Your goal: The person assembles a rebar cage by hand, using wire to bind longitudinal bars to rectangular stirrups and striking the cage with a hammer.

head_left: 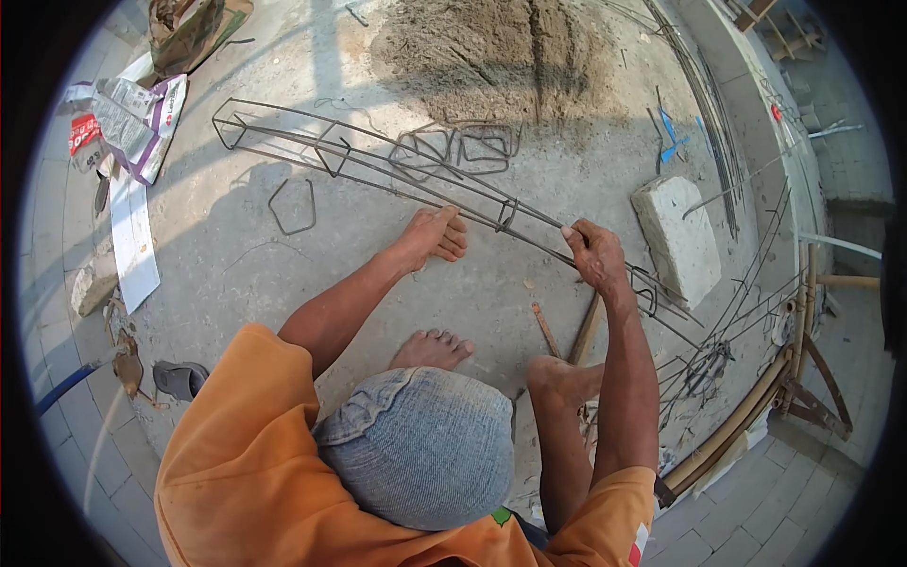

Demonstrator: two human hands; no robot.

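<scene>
A long, narrow rebar cage [506, 215] runs slantwise from the upper left toward the right, its thin bars joined by bent stirrups. On its upper bar, right of the middle, my right hand [597, 255] is closed with the thumb on top. My left hand [433, 238] is at the lower bar near the middle, fingers curled beneath and apparently gripping it; the palm side is hidden. One loose five-sided stirrup [313, 205] lies on the concrete left of that hand. Several more stirrups [487, 171] lie just beyond the cage, partly crossed by its bars.
A sand pile [491, 57] spreads at the far side. To the right are a concrete block [675, 241], long loose bars [704, 113] and bamboo poles [732, 425]. Crumpled sacks [142, 118], a white board [134, 241] and a sandal [178, 378] lie left.
</scene>
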